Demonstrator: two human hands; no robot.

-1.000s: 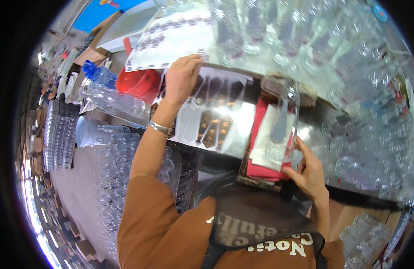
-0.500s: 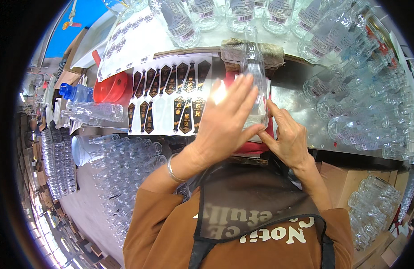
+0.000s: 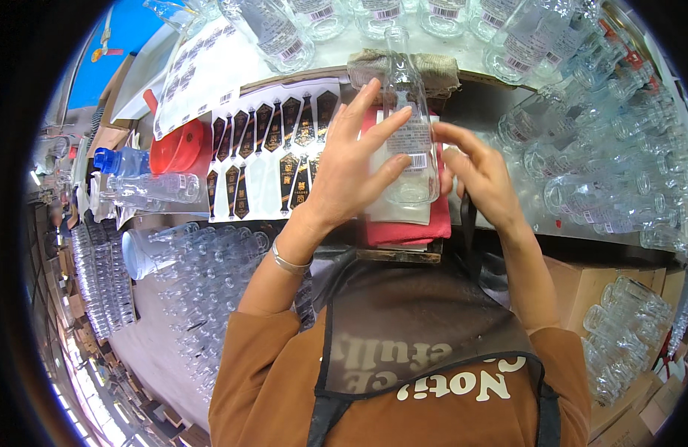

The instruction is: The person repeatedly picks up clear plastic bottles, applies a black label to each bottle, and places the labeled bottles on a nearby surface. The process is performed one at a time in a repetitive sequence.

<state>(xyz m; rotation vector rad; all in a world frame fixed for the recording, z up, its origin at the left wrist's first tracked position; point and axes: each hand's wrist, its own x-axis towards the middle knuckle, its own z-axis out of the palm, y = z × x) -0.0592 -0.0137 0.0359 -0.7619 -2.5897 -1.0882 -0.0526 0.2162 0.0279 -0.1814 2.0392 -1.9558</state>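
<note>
Fingers of the left hand lie spread and flat across the front of a clear glass bottle, pressing on the white label stuck to its side. Opposite them, the right hand cups the bottle from the other side, its fingers curled loosely round the glass, so both hands grasp the same bottle between them. It stands roughly upright with its neck pointing away from the person, held just above a folded red cloth that rests on a small wooden block at the near edge of the workbench.

A metal bangle circles the left wrist, and brown sleeves and a dark apron fill the lower part of the view.

Just left of the hands, a white backing sheet carries rows of dark, tie-shaped stickers. Further left lie a red lid or bowl and a plastic bottle with a blue cap on its side. Below these, many empty glass bottles are stacked on their sides.

To the right, more clear bottles lie heaped on the bench, with cardboard boxes beneath them. Beyond the held bottle sits a folded grey rag, and behind it a row of labelled bottles stands along the far edge.
</note>
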